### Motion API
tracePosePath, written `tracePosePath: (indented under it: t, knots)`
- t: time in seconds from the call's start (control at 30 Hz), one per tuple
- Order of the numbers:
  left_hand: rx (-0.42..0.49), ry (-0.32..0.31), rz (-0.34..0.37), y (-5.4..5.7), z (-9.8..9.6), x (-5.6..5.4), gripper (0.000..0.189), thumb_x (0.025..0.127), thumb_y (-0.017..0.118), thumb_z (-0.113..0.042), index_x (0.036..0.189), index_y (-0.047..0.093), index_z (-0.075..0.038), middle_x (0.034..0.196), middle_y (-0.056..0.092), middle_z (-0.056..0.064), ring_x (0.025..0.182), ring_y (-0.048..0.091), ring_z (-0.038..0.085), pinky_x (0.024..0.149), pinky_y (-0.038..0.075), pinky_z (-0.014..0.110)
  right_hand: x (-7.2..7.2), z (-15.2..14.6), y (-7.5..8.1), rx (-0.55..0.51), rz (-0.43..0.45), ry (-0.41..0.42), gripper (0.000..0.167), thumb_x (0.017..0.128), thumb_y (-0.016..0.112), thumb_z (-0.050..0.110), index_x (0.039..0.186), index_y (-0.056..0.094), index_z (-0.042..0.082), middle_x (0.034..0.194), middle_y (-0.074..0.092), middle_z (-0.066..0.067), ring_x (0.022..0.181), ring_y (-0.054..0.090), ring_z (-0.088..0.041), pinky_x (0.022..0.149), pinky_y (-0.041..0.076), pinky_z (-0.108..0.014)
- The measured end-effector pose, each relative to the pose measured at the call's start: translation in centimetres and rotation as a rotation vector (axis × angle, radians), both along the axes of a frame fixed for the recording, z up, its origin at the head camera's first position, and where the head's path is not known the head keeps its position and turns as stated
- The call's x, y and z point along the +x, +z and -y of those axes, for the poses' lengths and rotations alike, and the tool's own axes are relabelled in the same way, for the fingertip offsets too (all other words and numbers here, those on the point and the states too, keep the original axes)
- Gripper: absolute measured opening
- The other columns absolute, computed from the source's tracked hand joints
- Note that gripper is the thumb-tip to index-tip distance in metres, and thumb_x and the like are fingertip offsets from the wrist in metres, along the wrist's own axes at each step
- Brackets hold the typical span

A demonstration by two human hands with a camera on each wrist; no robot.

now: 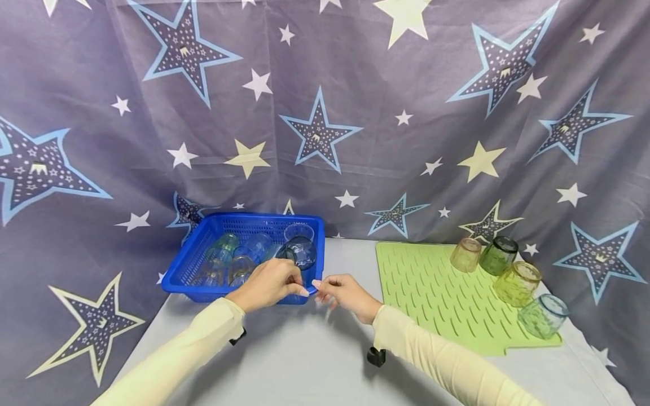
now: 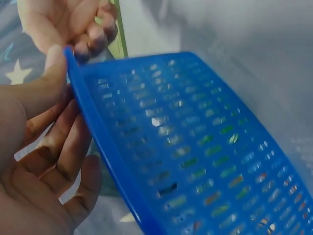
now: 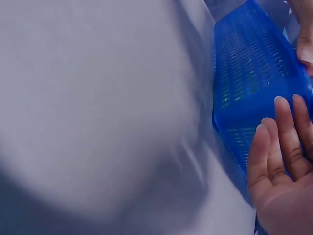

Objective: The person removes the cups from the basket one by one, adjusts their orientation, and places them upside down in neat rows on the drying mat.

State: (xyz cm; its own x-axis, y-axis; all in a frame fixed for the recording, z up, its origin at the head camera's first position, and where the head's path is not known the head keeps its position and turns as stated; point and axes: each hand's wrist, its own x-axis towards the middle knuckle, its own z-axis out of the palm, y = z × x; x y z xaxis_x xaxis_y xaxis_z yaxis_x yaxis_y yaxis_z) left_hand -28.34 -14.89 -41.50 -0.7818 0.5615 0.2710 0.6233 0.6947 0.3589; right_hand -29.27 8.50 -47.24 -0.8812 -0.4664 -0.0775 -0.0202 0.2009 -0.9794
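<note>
Behind everything, from the left edge to the right, hangs a grey cloth [image 1: 51, 242] printed with stars. At the lower left my cream left sleeve [image 1: 172, 355] runs up towards the centre, with a small black band [image 1: 237, 336] showing at its cuff.

Left of centre the blue basket [image 1: 170, 285] stands on the white bench [image 1: 315, 372], its sides pierced with rows of slots. Several glasses lie in it: a green one [image 1: 227, 241] towards its left, clear ones in the middle, and a dark blue one [image 1: 303, 252] near its right end.

At the frame's centre my left grip [image 1: 276, 282] is narrow, pinching the basket's rim near its lower right corner, thumb on 1 side and fingers on the other. Just right of it is my right grip [image 1: 347, 293], fingers loose, its thumb tip at that same corner; I cannot tell whether it presses there. My right sleeve [image 1: 447, 361] leads to the lower right.

Right of centre lies a light green mat [image 1: 431, 293]. Along its right side are 4 glasses: pinkish [image 1: 465, 255], dark green [image 1: 499, 255], yellow [image 1: 517, 285] and pale blue-green [image 1: 543, 317].
</note>
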Motion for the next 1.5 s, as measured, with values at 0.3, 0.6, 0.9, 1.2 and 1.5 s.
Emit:
tracePosePath:
  t: [0.3, 0.6, 0.9, 1.2, 1.5]
  knots:
    - [-0.015, 0.145, -0.096, 1.6, 5.4, -4.0, 0.019, 0.095, 0.076, -0.033, 0.082, 0.075, -0.019, 0.070, 0.063, -0.012, 0.059, 0.054, 0.006, 0.058, 0.049, 0.033, 0.2, 0.0, 0.1, -0.031, 0.022, -0.030, 0.044, 0.099, 0.069, 0.041, 0.100, 0.071, -0.003, 0.099, 0.073, -0.022, 0.092, 0.068, -0.038, 0.080, 0.057, -0.053]
    - [-0.175, 0.342, -0.011, 2.5, 13.6, -7.3, 0.006, 0.092, 0.079, -0.016, 0.091, 0.076, -0.010, 0.081, 0.070, -0.001, 0.073, 0.065, 0.019, 0.071, 0.055, 0.050, 0.1, -0.1, 0.2, -0.043, 0.029, -0.017, 0.048, 0.100, 0.068, 0.041, 0.105, 0.070, -0.007, 0.102, 0.073, -0.023, 0.095, 0.067, -0.042, 0.077, 0.058, -0.046]
    - [-0.275, 0.388, 0.056, 2.0, 16.8, -9.4, 0.026, 0.082, 0.086, -0.014, 0.101, 0.074, 0.000, 0.093, 0.071, 0.014, 0.083, 0.067, 0.033, 0.074, 0.054, 0.057, 0.2, -0.1, -0.3, -0.065, 0.035, -0.025, 0.051, 0.100, 0.068, 0.042, 0.107, 0.070, -0.008, 0.102, 0.073, -0.024, 0.104, 0.063, -0.052, 0.081, 0.057, -0.052]
    - [-0.401, 0.419, 0.177, 0.9, 17.3, -9.6, 0.026, 0.083, 0.085, -0.016, 0.096, 0.073, 0.004, 0.089, 0.071, 0.018, 0.078, 0.067, 0.033, 0.070, 0.054, 0.056, 0.6, 0.0, -0.7, -0.085, 0.043, -0.035, 0.041, 0.100, 0.068, 0.042, 0.099, 0.073, 0.001, 0.101, 0.073, -0.023, 0.104, 0.063, -0.054, 0.080, 0.057, -0.055]
    - [-0.495, 0.360, 0.018, 0.7, 17.5, -9.8, 0.028, 0.078, 0.086, -0.010, 0.074, 0.059, -0.008, 0.070, 0.059, 0.008, 0.063, 0.062, 0.028, 0.058, 0.052, 0.054, 0.5, -0.2, -0.7, -0.085, 0.042, -0.045, 0.047, 0.098, 0.069, 0.044, 0.103, 0.072, -0.003, 0.101, 0.073, -0.023, 0.095, 0.069, -0.040, 0.079, 0.058, -0.054]
